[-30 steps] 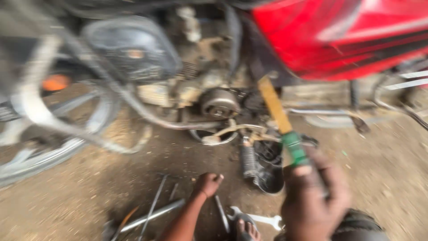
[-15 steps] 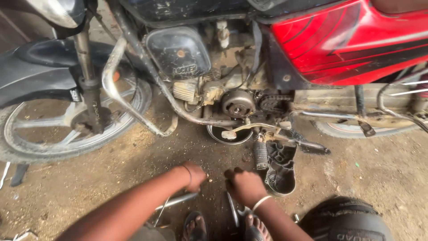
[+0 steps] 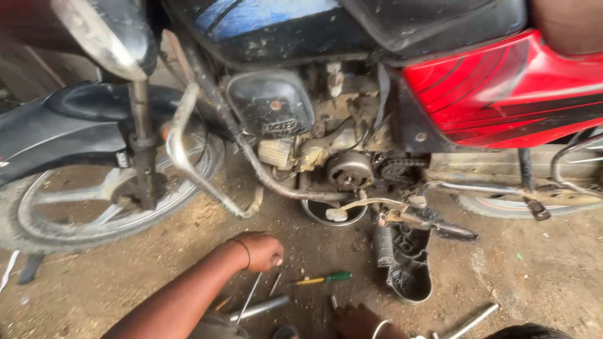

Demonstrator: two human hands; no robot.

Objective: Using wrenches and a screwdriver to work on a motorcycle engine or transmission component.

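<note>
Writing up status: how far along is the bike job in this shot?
Done: a black engine cover lies off on the dirt, chain sprocket exposed. In hand: left hand fisted over loose metal rods; right hand low by the tools; green-handled screwdriver lies unheld. Left: cover not refitted.

Down on the dirt floor (image 3: 94, 295), the green-handled screwdriver (image 3: 318, 279) lies flat, yellow shank pointing left, just right of the left hand (image 3: 260, 250). Thin metal rods (image 3: 251, 295) lie slanted beside it, and a silver tube spanner (image 3: 260, 307) rests nearer, angled toward the right.
</note>
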